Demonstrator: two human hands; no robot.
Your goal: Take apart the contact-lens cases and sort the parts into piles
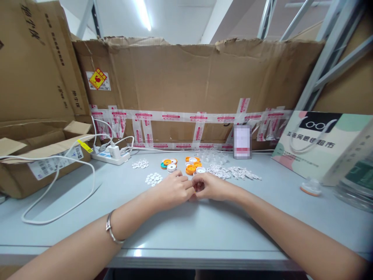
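Observation:
My left hand [175,189] and my right hand [208,186] meet over the middle of the grey table, fingers curled and pinched together. Whatever sits between the fingertips is mostly hidden; only a tiny orange speck shows. Just beyond the hands stand orange and white round plastic caps [190,169]. Left of those is a second group of orange, teal and white round caps [166,161]. Small white discs [153,179] lie beside my left hand, with more white discs [140,163] farther back. Past my right hand are piles of small white plastic parts [243,173] and clear plastic cups [211,155].
A large cardboard box [175,85] walls off the back. At left are an open carton [43,163], a power strip [110,156] and a looping white cable [93,175]. A phone [242,142], a paper bag [314,144], a clear orange-rimmed piece [310,187] and a large bottle [357,184] stand right.

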